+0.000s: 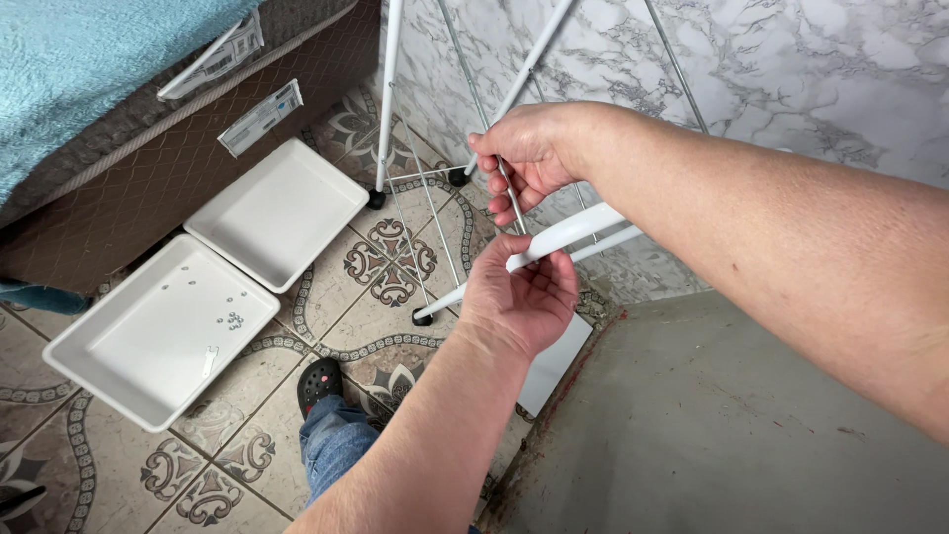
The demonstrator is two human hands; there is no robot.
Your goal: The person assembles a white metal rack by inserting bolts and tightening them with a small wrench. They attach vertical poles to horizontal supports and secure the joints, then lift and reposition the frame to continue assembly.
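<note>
White rack tube (568,235): left hand (519,297) clamped on it; right hand (524,158) fingers pinch thin rod (509,188). Risk: rod slips, frame tips.

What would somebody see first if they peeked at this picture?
First, two hands in the middle: the right hand pinches a thin metal rod, and the left hand grips a white tube of a white wire rack standing by the marble wall. At the left, two white trays lie on the patterned floor, the nearer one holding small nuts.
</note>
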